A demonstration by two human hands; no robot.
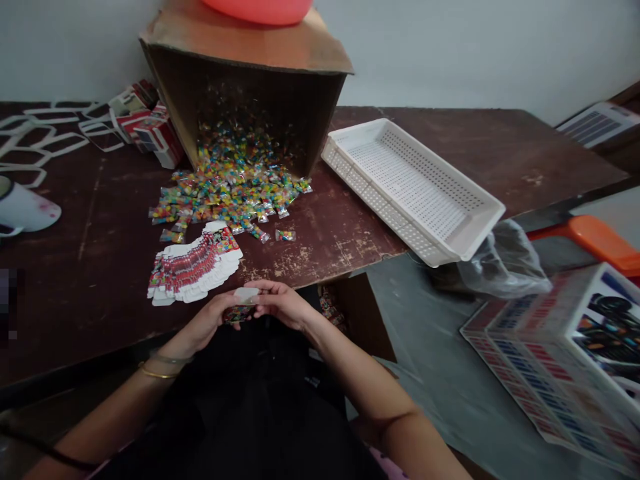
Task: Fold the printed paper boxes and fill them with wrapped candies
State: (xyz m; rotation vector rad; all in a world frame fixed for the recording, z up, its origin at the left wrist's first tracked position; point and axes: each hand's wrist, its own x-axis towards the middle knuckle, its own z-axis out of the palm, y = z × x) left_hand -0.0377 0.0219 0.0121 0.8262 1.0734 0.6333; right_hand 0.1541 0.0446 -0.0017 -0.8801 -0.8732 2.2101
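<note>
Between my two hands is a small printed carton (241, 312) with a pale end flap, held just off the table's front edge above my lap. My left hand (213, 320) grips its left side, fingers closed around it. From the right, the fingers of my right hand (280, 303) pinch the same carton near the flap. A fanned row of flat printed cartons (195, 263) lies on the table just beyond my left hand. Behind it, a heap of small clear-wrapped colourful candies (235, 190) spills out of a cardboard box (280, 50) lying on its side.
A white perforated tray (390, 193) sits at the table's (110, 267) right front edge. Left are an enamel mug (27, 208) and stacked small boxes (155, 133). Under the edge stands an open carton (363, 313); right are a plastic crate (550, 360) and orange stool (600, 240).
</note>
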